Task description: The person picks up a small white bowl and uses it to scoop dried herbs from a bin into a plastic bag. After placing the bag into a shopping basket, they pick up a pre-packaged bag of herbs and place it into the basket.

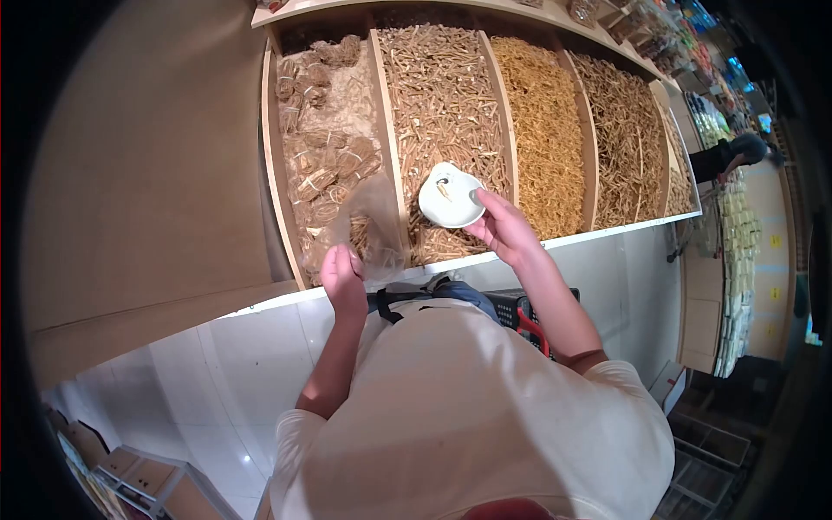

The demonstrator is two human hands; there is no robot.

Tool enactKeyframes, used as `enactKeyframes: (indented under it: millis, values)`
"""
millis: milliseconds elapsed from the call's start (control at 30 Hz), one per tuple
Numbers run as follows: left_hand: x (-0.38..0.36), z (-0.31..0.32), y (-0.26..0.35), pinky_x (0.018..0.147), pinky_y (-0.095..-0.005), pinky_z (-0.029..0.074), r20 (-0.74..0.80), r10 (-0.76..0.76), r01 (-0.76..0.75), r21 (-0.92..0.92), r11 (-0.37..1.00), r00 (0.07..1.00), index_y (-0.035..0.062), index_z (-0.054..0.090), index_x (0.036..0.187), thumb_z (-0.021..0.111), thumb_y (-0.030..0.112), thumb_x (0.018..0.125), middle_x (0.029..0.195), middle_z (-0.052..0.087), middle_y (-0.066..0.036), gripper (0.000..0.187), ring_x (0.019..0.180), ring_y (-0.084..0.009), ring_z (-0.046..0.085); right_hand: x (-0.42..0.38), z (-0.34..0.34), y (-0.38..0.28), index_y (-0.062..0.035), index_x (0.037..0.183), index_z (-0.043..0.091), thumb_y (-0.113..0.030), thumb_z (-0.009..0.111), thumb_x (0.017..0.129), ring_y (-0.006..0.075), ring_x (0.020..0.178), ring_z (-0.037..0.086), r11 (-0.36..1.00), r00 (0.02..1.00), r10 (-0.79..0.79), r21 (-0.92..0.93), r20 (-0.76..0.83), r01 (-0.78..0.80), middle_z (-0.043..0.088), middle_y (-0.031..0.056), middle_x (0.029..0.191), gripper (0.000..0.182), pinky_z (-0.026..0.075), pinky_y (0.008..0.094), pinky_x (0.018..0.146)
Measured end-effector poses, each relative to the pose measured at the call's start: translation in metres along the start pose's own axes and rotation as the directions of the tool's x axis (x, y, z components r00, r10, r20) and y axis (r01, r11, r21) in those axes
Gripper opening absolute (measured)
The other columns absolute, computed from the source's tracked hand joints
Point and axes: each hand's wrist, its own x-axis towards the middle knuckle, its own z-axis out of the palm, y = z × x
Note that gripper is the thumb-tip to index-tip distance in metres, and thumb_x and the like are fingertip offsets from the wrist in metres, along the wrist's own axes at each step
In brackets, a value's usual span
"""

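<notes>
My right hand (503, 227) grips the edge of a small white scoop (452, 208), which holds a little brown piece near its far side. The scoop is over the compartment of short dried brown sticks (440, 95). To the left, my left hand (343, 270) pinches a clear plastic bag (374, 227), which hangs over the front of the compartment with tied bundles of thin dried roots (316, 178). The bag and the scoop are apart.
Wooden dividers (501, 104) separate the bins, with yellow-orange dried strips (542, 130) and more brown pieces (617, 130) to the right. A black basket with a red handle (532, 331) is beside my body. Another person (732, 156) stands at far right.
</notes>
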Motion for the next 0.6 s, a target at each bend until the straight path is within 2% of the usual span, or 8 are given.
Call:
enactKeyframes:
  millis: [133, 267, 333, 367, 433, 467, 500, 600]
  values:
    - [0.002, 0.002, -0.004, 0.048, -0.0204, 0.028, -0.015, 0.007, -0.006, 0.035, 0.999, 1.000, 0.0097, 0.049, 0.074, 0.047, 0.021, 0.098, 0.062, 0.041, 0.004, 0.026, 0.053, -0.0045, 0.035, -0.012, 0.042, 0.013, -0.0016, 0.114, 0.053, -0.026, 0.056, 0.096, 0.0127, 0.089, 0.064, 0.972, 0.993, -0.032, -0.228, 0.112, 0.057, 0.063, 0.0068, 0.100, 0.030, 0.056, 0.0276, 0.077]
    - [-0.001, -0.001, -0.005, 0.049, -0.0201, 0.028, 0.001, 0.018, -0.018, 0.038, 0.999, 1.000, 0.0090, 0.051, 0.076, 0.047, 0.021, 0.098, 0.062, 0.041, 0.004, 0.025, 0.053, -0.0046, 0.035, -0.009, 0.073, 0.042, -0.0023, 0.113, 0.053, -0.015, 0.068, 0.088, 0.0114, 0.077, 0.063, 0.915, 0.974, -0.139, -0.352, 0.181, 0.196, 0.064, 0.0031, 0.089, 0.031, 0.053, 0.0258, 0.070]
    - [-0.002, -0.003, -0.003, 0.049, -0.0203, 0.028, 0.022, 0.005, -0.005, -0.005, 1.000, 1.000, 0.0091, 0.050, 0.075, 0.047, 0.022, 0.098, 0.062, 0.041, 0.004, 0.026, 0.054, -0.0046, 0.035, -0.016, 0.086, 0.050, -0.0036, 0.113, 0.054, -0.009, 0.074, 0.081, 0.0118, 0.090, 0.062, 0.603, 0.906, -0.325, -0.678, 0.271, 0.419, 0.061, 0.0059, 0.098, 0.038, 0.053, 0.0250, 0.075]
    - [-0.004, -0.005, -0.003, 0.049, -0.0203, 0.028, 0.018, 0.001, -0.001, -0.003, 1.000, 1.000, 0.0091, 0.050, 0.075, 0.047, 0.022, 0.098, 0.062, 0.041, 0.004, 0.026, 0.054, -0.0046, 0.035, -0.019, 0.087, 0.053, -0.0036, 0.113, 0.054, -0.009, 0.074, 0.081, 0.0118, 0.090, 0.062, 0.607, 0.908, -0.319, -0.678, 0.270, 0.415, 0.061, 0.0059, 0.098, 0.038, 0.053, 0.0250, 0.075]
    - [-0.007, -0.005, -0.002, 0.049, -0.0208, 0.027, 0.025, 0.021, -0.021, 0.012, 1.000, 0.999, 0.0092, 0.049, 0.075, 0.047, 0.023, 0.098, 0.061, 0.040, 0.004, 0.027, 0.054, -0.0045, 0.034, -0.024, 0.089, 0.057, -0.0044, 0.114, 0.054, -0.008, 0.077, 0.077, 0.0138, 0.098, 0.059, 0.526, 0.779, -0.493, -0.580, 0.387, 0.622, 0.058, 0.0089, 0.105, 0.044, 0.053, 0.0263, 0.077]
    - [-0.009, -0.005, -0.001, 0.049, -0.0208, 0.027, 0.024, 0.018, -0.019, 0.013, 1.000, 1.000, 0.0092, 0.049, 0.075, 0.047, 0.023, 0.098, 0.061, 0.040, 0.004, 0.027, 0.054, -0.0045, 0.034, -0.026, 0.086, 0.053, -0.0045, 0.115, 0.054, -0.006, 0.076, 0.077, 0.0146, 0.102, 0.057, 0.305, 0.742, -0.523, -0.720, 0.420, 0.623, 0.054, 0.0102, 0.109, 0.044, 0.052, 0.0254, 0.080]
    - [-0.010, -0.004, 0.001, 0.048, -0.0211, 0.027, 0.020, 0.008, -0.008, 0.021, 1.000, 1.000, 0.0095, 0.048, 0.075, 0.047, 0.023, 0.098, 0.061, 0.040, 0.005, 0.027, 0.053, -0.0045, 0.034, -0.027, 0.083, 0.051, -0.0045, 0.115, 0.054, -0.006, 0.076, 0.077, 0.0146, 0.102, 0.057, 0.304, 0.740, -0.525, -0.720, 0.420, 0.624, 0.054, 0.0102, 0.109, 0.044, 0.052, 0.0254, 0.080]
    - [-0.009, -0.004, 0.004, 0.048, -0.0224, 0.026, 0.022, -0.006, 0.005, 0.027, 1.000, 1.000, 0.0109, 0.044, 0.073, 0.045, 0.022, 0.098, 0.059, 0.038, 0.004, 0.028, 0.052, -0.0052, 0.032, -0.025, 0.067, 0.046, -0.0016, 0.117, 0.050, -0.004, 0.072, 0.081, 0.0129, 0.094, 0.059, 0.585, 0.721, -0.666, -0.466, 0.190, 0.663, 0.055, 0.0086, 0.104, 0.042, 0.052, 0.0233, 0.075]
